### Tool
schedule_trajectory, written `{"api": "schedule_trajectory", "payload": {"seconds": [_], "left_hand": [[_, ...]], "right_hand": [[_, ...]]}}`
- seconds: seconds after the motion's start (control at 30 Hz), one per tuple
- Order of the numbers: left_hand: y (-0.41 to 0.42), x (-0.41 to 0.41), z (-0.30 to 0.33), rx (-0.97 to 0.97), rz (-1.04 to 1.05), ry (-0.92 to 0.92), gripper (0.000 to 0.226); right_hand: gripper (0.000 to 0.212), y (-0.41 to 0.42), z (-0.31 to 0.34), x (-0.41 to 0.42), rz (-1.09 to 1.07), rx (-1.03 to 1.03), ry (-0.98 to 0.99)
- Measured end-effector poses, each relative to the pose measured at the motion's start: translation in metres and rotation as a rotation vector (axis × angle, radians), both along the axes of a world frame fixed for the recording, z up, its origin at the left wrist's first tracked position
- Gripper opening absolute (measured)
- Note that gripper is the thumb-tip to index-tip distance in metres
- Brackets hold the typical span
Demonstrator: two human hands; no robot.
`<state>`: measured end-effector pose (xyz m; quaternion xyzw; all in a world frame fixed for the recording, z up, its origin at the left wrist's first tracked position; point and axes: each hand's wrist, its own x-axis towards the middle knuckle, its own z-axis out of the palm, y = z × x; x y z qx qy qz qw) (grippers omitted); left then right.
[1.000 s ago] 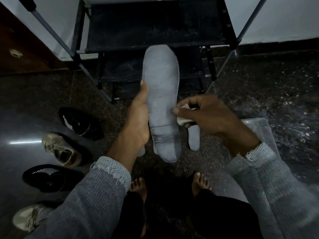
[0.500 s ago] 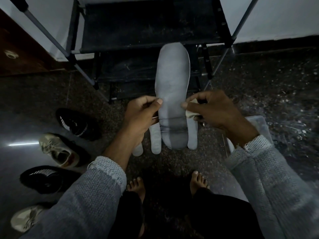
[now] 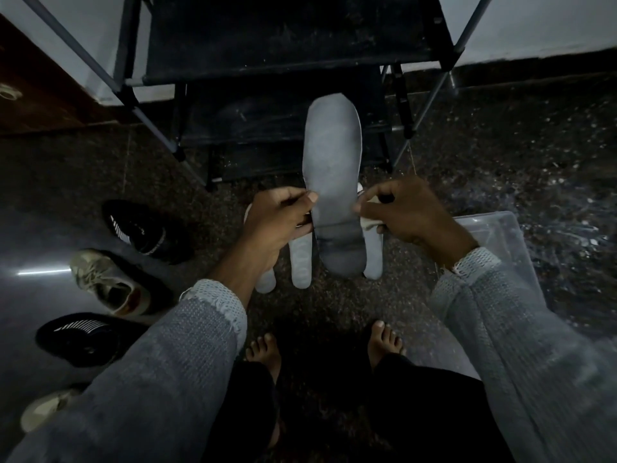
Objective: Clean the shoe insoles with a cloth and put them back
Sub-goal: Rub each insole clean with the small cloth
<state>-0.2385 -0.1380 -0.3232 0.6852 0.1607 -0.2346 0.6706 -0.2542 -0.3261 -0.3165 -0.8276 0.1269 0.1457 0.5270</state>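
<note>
Grey insole [image 3: 332, 182]: held upright above the floor, pinched at its left edge by the left hand [image 3: 278, 220], presumably steadied for wiping; cloth [image 3: 369, 222] bunched in the curled right hand [image 3: 409, 213], pressed against its right edge; three insoles [image 3: 300, 259] laid below, likely awaiting cleaning.

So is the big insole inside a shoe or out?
Out. Both hands, left and right, hold the insole up in the air, away from the shoes.

The scene was dim and grainy. A thin bright streak of glare [image 3: 43, 271] lay on the polished floor [image 3: 500, 168], far left of the grips. Straight rack poles [image 3: 83, 58] bowed near the edges.
</note>
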Motion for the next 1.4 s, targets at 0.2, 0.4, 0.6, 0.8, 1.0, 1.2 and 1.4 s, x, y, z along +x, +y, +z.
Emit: {"api": "schedule_trajectory", "payload": {"seconds": [0.2, 0.4, 0.6, 0.8, 1.0, 1.2, 1.4], "left_hand": [[-0.005, 0.007, -0.051, 0.030, -0.032, 0.120, 0.018], [-0.010, 0.001, -0.120, 0.098, -0.046, 0.265, 0.017], [-0.015, 0.001, -0.196, 0.217, -0.124, 0.289, 0.011], [-0.018, 0.016, -0.247, 0.293, -0.156, 0.274, 0.027], [-0.026, 0.023, -0.287, 0.304, -0.149, 0.221, 0.015], [-0.026, 0.019, -0.318, 0.274, -0.113, 0.221, 0.011], [-0.022, 0.018, -0.344, 0.274, -0.141, 0.237, 0.014]], "right_hand": [[0.003, -0.005, -0.056, 0.008, 0.015, -0.104, 0.059], [0.006, -0.008, -0.128, 0.010, -0.005, -0.115, 0.191], [0.022, -0.012, -0.194, 0.012, -0.017, -0.083, 0.297], [0.026, -0.014, -0.235, 0.026, -0.040, -0.073, 0.277], [0.030, -0.013, -0.271, 0.025, -0.081, -0.106, 0.273], [0.024, -0.011, -0.306, 0.016, -0.166, -0.108, 0.325], [0.023, -0.010, -0.326, 0.004, -0.212, -0.088, 0.392]]}}
